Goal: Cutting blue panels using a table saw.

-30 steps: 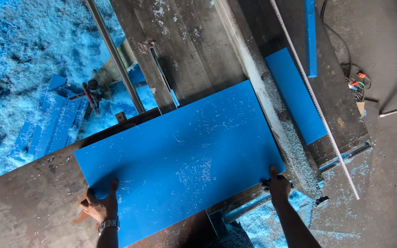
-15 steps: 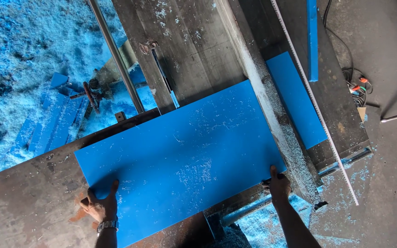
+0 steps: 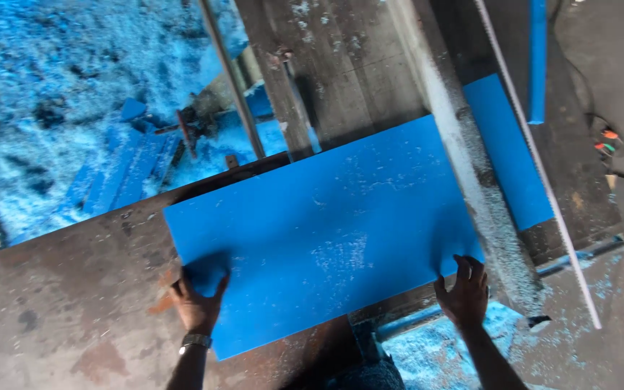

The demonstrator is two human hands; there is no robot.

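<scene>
**Blue panel lies flat on the saw table, both hands at its near edge**

On the worn steel table, a large blue plastic panel lies flat, angled so its right end reaches a pale, dust-coated fence rail that runs from far to near. The left hand rests at the panel's near left corner, fingers spread over the edge, a wristwatch on the wrist. The right hand sits at the near right corner, fingers curled over the edge beside the rail. Neither hand closes around the panel; both press on its rim with open fingers.

As for progress, the panel looks whole and uncut along every visible edge, so the work on this piece appears to be at its start. Signs of other pieces already worked lie about: a narrower blue panel rests just right of the rail, a thin blue strip lies farther right, and blue offcuts sit in the heaped blue shavings to the far left. More shavings gather under the table's near right end.

No packages, labels or signs can be made out. At far right, small orange and green items lie on the dark floor, too small to identify. A thin metal rod crosses the far side.
</scene>
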